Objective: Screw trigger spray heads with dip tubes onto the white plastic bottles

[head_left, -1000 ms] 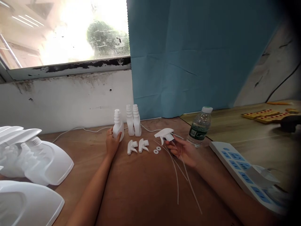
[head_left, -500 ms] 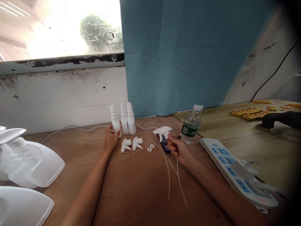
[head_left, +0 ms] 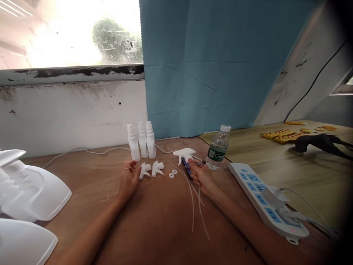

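Observation:
My right hand [head_left: 202,177] grips a white trigger spray head [head_left: 184,152], its nozzle pointing left. Partly behind that hand lies a dark phone [head_left: 186,169]. My left hand [head_left: 129,179] is empty, fingers loosely bent and apart. Just behind it a white bottle [head_left: 133,145] stands upright, with two similar white bottles [head_left: 146,143] to its right. Two loose trigger spray heads [head_left: 151,170] lie right of my left hand, the nearer one close to its fingertips. Two white washers [head_left: 173,173] rest between the hands. Several thin white tubes [head_left: 192,206] lie below my right hand.
A water bottle [head_left: 217,149] stands beyond my right hand. The power strip [head_left: 267,202] with plugs lies at right. Large white spray bottles [head_left: 38,191] fill the left edge. A white cable [head_left: 95,151] runs along the wall. Yellow pieces [head_left: 278,134] and a black object [head_left: 311,143] sit far right.
My left hand has let go of the white bottle and drawn back toward me. My right hand still holds the spray head. The whole view has shifted slightly.

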A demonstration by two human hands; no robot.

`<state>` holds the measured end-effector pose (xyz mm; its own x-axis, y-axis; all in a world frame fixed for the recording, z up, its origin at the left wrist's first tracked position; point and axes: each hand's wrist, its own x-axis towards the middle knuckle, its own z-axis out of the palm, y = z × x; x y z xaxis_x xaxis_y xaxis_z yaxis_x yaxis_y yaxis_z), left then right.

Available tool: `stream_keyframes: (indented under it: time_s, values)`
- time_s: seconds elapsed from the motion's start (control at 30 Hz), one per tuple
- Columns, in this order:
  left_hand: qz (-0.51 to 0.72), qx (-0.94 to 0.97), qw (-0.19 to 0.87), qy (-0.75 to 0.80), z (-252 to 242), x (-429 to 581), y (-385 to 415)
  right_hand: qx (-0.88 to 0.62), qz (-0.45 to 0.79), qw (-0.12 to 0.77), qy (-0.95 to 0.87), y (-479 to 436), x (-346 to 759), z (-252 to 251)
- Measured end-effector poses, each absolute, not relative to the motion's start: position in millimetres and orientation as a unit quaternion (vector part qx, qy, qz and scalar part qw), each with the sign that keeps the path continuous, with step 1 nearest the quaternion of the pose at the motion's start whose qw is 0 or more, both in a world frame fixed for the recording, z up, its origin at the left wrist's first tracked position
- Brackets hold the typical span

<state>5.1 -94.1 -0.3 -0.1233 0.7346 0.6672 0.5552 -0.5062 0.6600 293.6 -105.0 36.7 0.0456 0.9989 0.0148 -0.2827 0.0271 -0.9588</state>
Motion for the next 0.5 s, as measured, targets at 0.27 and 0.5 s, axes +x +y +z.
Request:
stream_keyframes:
  time_s: [0.27, 0.5]
  values:
    - [0.486, 0.773, 0.167, 0.371, 7.9, 40.5, -133.6, -0.419, 0.429, 0.612, -0.516, -84.1, 298.5, 29.0]
    - [0.501, 0.680, 0.381, 0.376, 7.9, 60.9, -144.2, -0.424, 0.267, 0.554, -0.665, -91.2, 298.4, 31.8]
